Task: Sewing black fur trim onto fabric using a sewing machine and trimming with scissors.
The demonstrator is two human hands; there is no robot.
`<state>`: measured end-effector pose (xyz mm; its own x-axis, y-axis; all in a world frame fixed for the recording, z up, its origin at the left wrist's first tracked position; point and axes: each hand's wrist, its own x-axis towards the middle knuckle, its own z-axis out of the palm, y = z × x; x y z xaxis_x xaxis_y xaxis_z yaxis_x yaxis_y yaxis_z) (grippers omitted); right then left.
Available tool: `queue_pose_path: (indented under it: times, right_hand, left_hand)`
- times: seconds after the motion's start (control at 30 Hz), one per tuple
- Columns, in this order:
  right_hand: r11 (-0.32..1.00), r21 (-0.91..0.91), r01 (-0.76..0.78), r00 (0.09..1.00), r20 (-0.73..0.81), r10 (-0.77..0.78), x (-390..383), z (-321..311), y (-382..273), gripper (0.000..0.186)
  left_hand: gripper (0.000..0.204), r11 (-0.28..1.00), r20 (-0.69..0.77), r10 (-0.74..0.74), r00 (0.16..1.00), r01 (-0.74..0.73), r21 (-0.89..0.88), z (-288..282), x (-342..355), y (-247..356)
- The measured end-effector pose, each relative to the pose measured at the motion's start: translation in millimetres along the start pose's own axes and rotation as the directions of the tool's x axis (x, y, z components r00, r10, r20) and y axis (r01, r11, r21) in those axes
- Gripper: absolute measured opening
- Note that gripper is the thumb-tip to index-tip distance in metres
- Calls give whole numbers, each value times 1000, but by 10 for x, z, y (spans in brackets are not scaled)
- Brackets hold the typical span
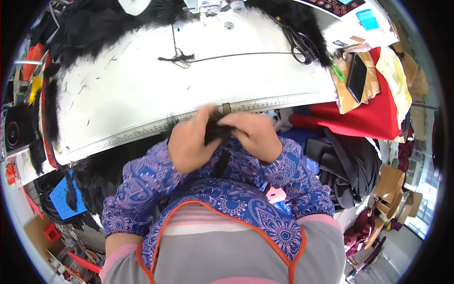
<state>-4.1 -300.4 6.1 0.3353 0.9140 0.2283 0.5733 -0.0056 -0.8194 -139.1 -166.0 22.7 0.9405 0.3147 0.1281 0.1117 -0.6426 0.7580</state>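
Black fur piece: was held, in head view, between left hand and right hand, at near edge of white table, just beside ruler strip. Had grip closed on the fur in both hands, with some blur. Saw scissors farther back, near more black fur; phone on cardboard, beside red cloth.

Small black furry piece, bunched, partly hidden, between both hands, near the white tabletop's front edge
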Motion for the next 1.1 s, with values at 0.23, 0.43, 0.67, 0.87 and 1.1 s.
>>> queue_pose_path:
  times: [0.23,0.43,0.67,0.87,1.1]
  right_hand:
    - [960,-174,-221,970,-144,198,-409,-148,68,18]
    - [953,-117,-280,896,-388,216,-316,-193,146,19]
    - [962,-226,-152,915,-400,51,-152,-177,245,18]
    - [948,-235,-214,898,-429,96,-184,-193,179,16]
    - [943,-268,-198,911,-406,76,-160,-142,209,18]
  left_hand:
    - [17,899,362,-213,908,327,-290,77,-336,-155]
    - [22,824,326,-299,897,415,-386,-7,-399,-248]
    - [21,852,107,-392,914,404,-334,-447,-738,-550]
    - [18,779,-32,-566,824,522,-347,-805,-1042,-662]
    - [15,776,-335,-581,742,381,-502,-693,-1233,-765]
